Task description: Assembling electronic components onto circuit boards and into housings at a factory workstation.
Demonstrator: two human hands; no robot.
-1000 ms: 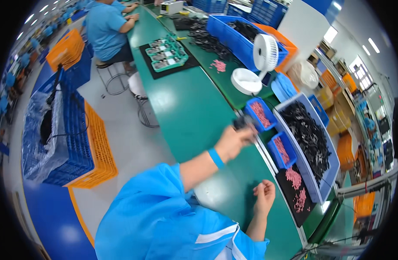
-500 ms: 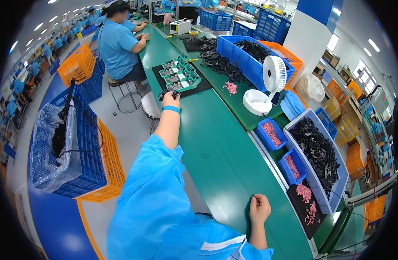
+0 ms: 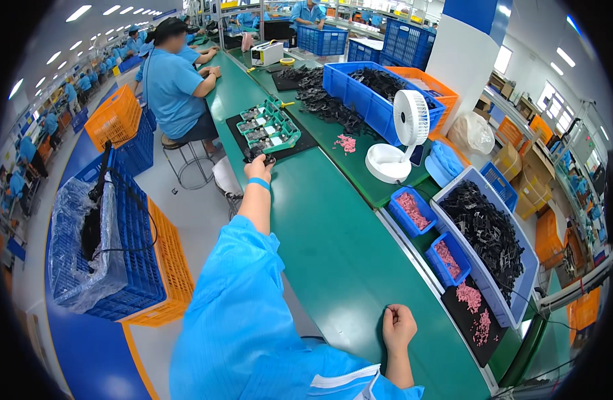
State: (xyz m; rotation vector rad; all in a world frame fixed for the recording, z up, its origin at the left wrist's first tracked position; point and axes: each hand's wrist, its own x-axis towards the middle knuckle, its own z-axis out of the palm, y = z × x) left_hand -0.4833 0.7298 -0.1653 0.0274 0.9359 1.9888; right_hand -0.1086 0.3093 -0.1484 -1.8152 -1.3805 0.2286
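Your single head-worn fisheye view looks down and forward along the long green bench (image 3: 346,253) from above your blue-sleeved arms, close to your near hand, with the far crates bending at its rim.

Your long green workbench (image 3: 333,247) carries everything here. Just past the fingers of your left hand (image 3: 258,167) lies a black mat (image 3: 300,143) with green trays (image 3: 270,130) on it — the fingertips reach its near edge. Beyond your right hand (image 3: 398,327), fist resting on bare green, sit small blue bins (image 3: 432,230) of pink parts, a white fan (image 3: 400,137) and loose black parts (image 3: 326,107) farther off.
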